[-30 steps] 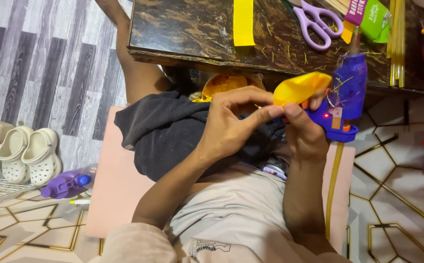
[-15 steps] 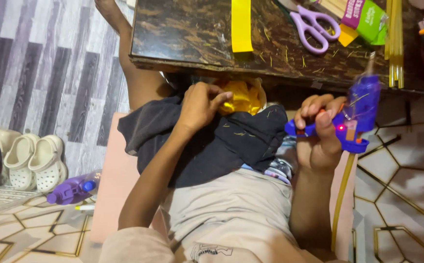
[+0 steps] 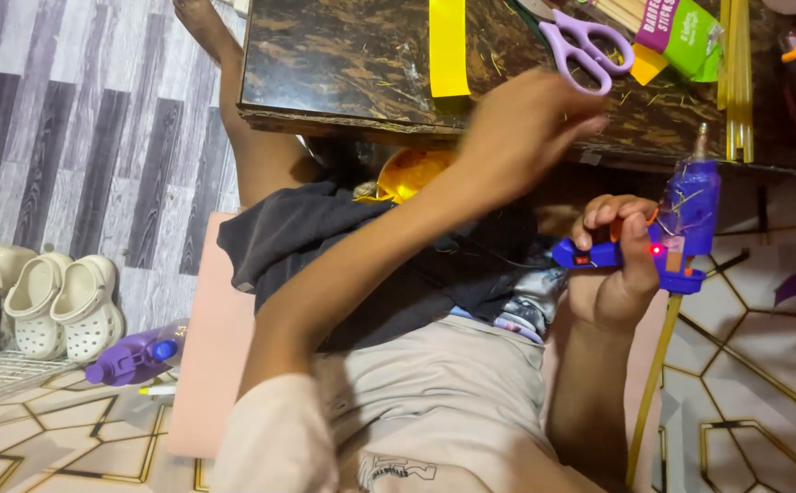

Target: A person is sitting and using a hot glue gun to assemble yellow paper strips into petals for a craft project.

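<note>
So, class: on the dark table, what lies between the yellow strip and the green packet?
In the head view, the purple scissors lie between the yellow strip and the green packet, with the blurred left hand reaching just below them.

Bare forearms, pale pink short sleeve, light grey shorts, bare feet

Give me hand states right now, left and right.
Left hand: blurred, reaching towards the purple scissors; grip cannot be told.
Right hand: closed on the blue glue gun.
</note>
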